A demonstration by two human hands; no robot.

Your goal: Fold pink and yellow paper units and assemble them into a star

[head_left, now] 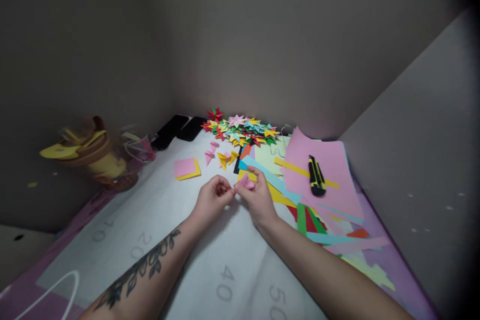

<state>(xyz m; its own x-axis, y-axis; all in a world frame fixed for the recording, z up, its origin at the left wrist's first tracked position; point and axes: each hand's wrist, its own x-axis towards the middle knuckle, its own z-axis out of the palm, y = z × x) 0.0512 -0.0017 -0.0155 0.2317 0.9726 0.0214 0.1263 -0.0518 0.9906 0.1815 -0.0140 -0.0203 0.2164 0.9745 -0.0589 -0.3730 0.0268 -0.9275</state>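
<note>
Between my two hands is a small piece of pink folded paper [246, 181]. My right hand [260, 201] pinches it between thumb and fingers, with the index finger stretched out above. My left hand [214, 196] is closed, its thumb and fingertip pressed together at the paper's left corner; its other fingers are curled in. Just beyond lie folded pink paper pieces [210, 154] and folded yellow paper pieces [227, 159]. A stack of pink and yellow paper squares [187, 168] lies to the left of them.
Many-coloured paper stars [240, 130] are heaped at the back. To the right, a box cutter [317, 176] rests on pink sheets [337, 160], near scattered paper strips [318, 237]. Two dark phones [191, 129] and a brown and yellow pot [97, 157] stand at the left.
</note>
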